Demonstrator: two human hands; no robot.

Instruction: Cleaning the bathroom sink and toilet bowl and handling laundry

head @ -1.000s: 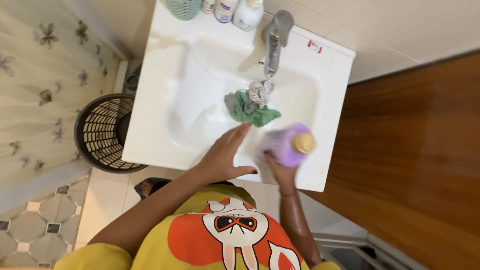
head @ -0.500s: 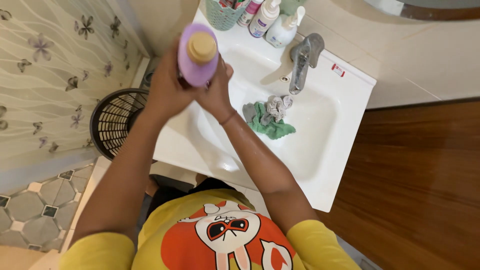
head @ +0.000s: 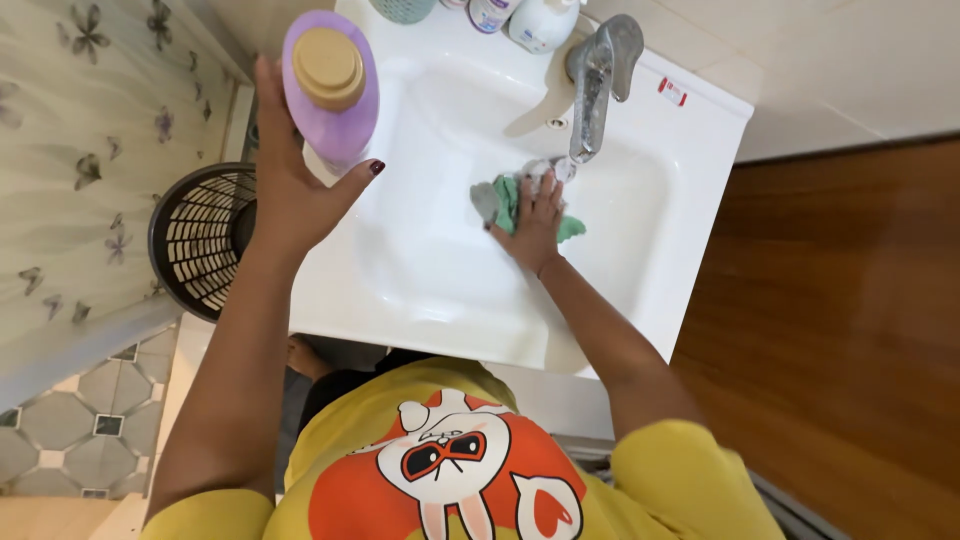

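Observation:
My left hand [head: 293, 190] holds a purple bottle [head: 333, 95] with a tan cap, raised over the left rim of the white sink [head: 440, 270]. My right hand [head: 535, 220] lies flat on a green and grey cloth [head: 500, 200] in the basin, just below the chrome tap [head: 596, 75]. Most of the cloth is hidden under the fingers.
A dark slatted basket [head: 200, 245] stands on the floor left of the sink. Several bottles [head: 530, 18] and a teal basket [head: 400, 8] line the back rim. A patterned curtain [head: 90, 150] hangs at left; a wooden surface [head: 850, 320] is at right.
The purple bottle passed from my right hand into my left hand alone. My right hand dropped from the bottle down onto the cloth in the basin.

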